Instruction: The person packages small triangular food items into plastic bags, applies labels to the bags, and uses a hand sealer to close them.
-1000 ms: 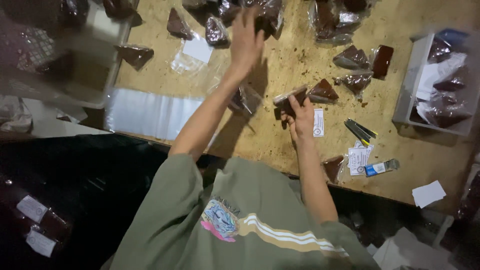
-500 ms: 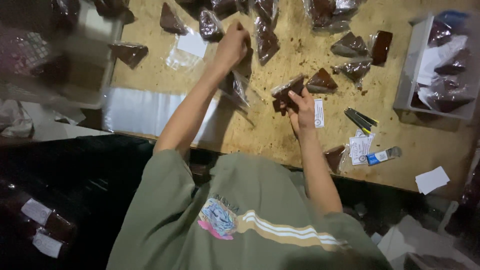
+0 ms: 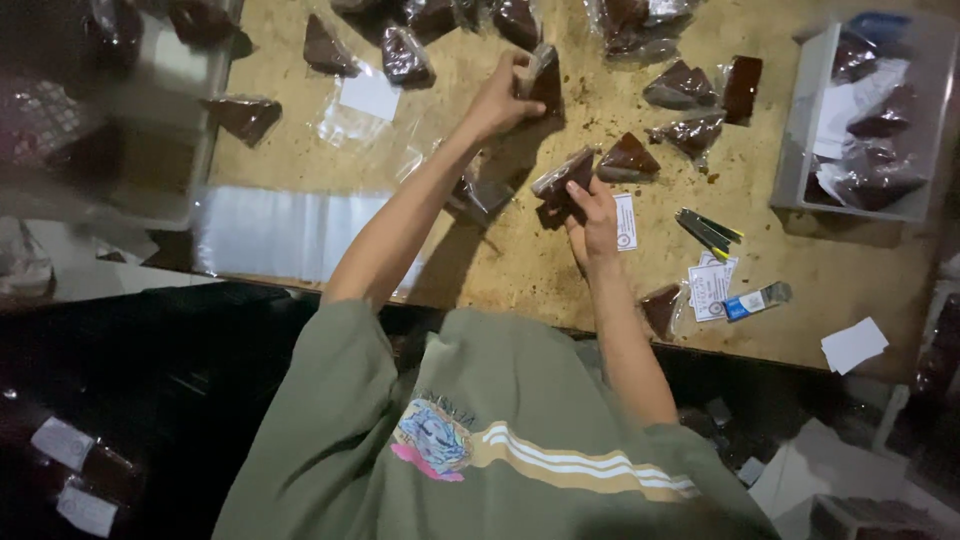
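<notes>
Left hand (image 3: pixel 500 97) is gripping a bagged brown wedge (image 3: pixel 543 75) at the far side of the surface (image 3: pixel 480 270), fingers clenched on it. Right hand (image 3: pixel 595 215) is grasping a second wrapped wedge (image 3: pixel 562 178) nearer in. A white label card (image 3: pixel 626 221) is lying just beside the right hand.

Wrapped wedges (image 3: pixel 628 158) lie on the table (image 3: pixel 520 270), tray (image 3: pixel 800 150) at right.

We have one head camera, looking steeply down from above, fairly near, at our chest and the counter (image 3: pixel 520 270).
</notes>
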